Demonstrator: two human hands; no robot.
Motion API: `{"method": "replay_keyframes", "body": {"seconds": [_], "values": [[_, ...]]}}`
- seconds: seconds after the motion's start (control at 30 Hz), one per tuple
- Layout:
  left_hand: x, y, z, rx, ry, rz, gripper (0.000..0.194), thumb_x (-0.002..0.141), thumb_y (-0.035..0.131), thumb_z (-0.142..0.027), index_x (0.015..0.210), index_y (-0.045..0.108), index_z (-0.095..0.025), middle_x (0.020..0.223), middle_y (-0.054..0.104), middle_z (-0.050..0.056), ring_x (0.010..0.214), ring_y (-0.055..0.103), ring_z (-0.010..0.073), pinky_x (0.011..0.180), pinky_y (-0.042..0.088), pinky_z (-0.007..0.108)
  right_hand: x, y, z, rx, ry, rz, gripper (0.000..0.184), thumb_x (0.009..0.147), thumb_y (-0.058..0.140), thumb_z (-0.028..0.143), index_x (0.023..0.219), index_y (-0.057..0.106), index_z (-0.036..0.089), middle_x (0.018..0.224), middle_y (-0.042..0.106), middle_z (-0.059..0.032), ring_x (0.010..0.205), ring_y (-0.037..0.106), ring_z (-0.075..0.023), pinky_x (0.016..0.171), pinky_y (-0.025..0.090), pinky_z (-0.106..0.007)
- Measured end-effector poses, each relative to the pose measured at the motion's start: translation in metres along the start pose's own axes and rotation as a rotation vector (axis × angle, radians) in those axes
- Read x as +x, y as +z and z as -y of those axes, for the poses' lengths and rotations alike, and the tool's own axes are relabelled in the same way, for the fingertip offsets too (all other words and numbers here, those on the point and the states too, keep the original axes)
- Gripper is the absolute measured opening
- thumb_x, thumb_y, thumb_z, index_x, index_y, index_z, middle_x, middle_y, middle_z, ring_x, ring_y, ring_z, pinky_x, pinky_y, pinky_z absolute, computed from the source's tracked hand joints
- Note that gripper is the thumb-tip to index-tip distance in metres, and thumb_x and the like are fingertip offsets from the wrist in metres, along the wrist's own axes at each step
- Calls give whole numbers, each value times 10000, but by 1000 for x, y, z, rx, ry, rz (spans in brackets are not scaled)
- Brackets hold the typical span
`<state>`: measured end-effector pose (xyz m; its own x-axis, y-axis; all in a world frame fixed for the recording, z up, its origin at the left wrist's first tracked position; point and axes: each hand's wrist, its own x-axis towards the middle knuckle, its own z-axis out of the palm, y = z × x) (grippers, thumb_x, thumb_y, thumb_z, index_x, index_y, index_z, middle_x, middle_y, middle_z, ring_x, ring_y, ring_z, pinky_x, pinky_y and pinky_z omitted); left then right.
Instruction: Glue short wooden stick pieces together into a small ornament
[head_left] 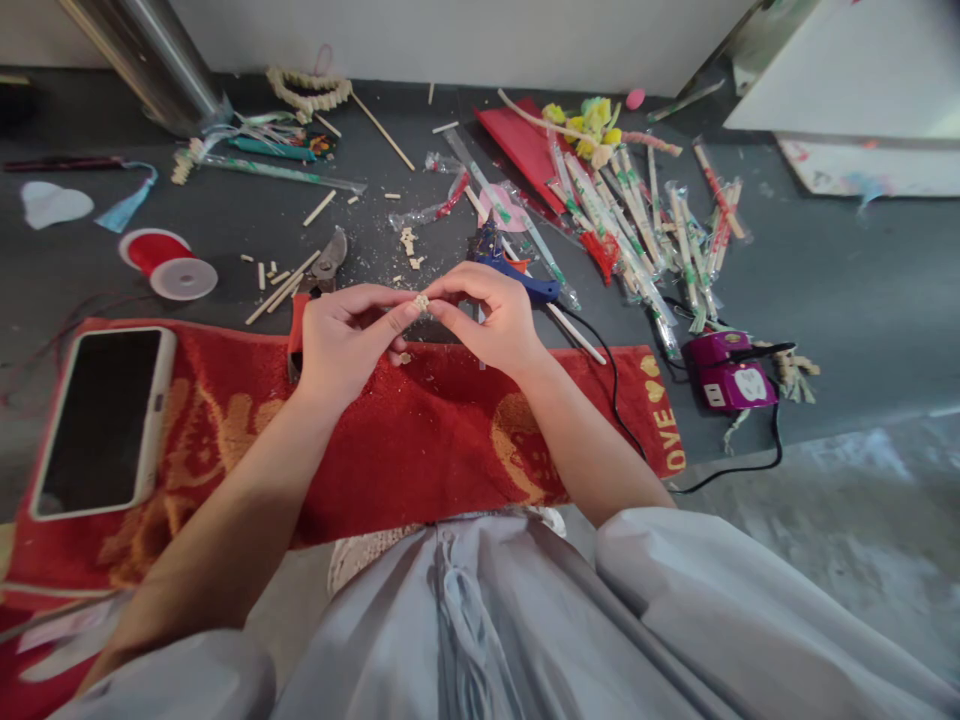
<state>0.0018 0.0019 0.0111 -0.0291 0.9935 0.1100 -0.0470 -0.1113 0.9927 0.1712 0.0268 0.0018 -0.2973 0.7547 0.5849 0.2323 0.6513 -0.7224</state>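
A small pale, lumpy piece (pixel 422 301), made of what look like short stick bits, is pinched between the fingertips of both my hands. My left hand (pixel 349 335) closes on it from the left, thumb and forefinger together. From the right, my right hand (pixel 491 315) grips the same piece. Under them lies a red towel (pixel 420 440) with golden patterns. Beside my left hand are red-handled pruning shears (pixel 330 260), partly hidden by that hand. A blue glue gun (pixel 517 275) rests just behind my right hand. Crumbs and small stick pieces (pixel 409 245) lie beyond my fingers.
A phone (pixel 97 420) lies on the towel at left, near a spool of red thread (pixel 169 262). Wrapped chopsticks (pixel 622 215) are heaped at right. A purple power adapter (pixel 731 370) with black cords sits by the table edge. A metal post (pixel 157 65) stands at back left.
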Motion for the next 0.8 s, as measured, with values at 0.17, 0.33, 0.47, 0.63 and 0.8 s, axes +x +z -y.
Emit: {"method": "replay_keyframes", "body": {"seconds": [0.17,0.33,0.47,0.63,0.8], "values": [[-5,2,-3,191,198,-44,132,663,822,-226,783,768,-211,781,721,5,468,609,68,391,505,179,0,0,-1,52,19,-26,149,859,659,317,830,709,180,790,716,7,734,624,-80,669,492,-225],[-3,-1,1,365,380,-41,99,711,791,-204,790,770,-259,787,743,0,701,692,136,604,576,255,0,0,-2,89,51,-15,164,836,684,340,803,720,184,789,721,11,749,644,-83,689,507,-230],[-1,-4,4,409,482,-38,142,709,787,-169,789,772,-285,770,753,-12,712,694,139,657,570,277,0,0,-2,116,54,-25,160,821,698,339,781,724,186,769,722,16,739,646,-86,687,504,-235],[-1,-4,6,407,528,-21,128,715,788,-186,792,766,-286,766,754,-12,701,695,141,661,569,287,0,0,-3,147,55,-17,147,812,711,319,764,724,181,753,716,14,726,634,-88,682,490,-237],[-3,-3,2,425,441,-11,90,733,772,-224,771,764,-305,771,748,-10,727,693,152,705,569,309,-1,0,-5,164,64,6,204,824,692,370,754,718,179,750,699,2,727,613,-93,682,482,-244]]}}
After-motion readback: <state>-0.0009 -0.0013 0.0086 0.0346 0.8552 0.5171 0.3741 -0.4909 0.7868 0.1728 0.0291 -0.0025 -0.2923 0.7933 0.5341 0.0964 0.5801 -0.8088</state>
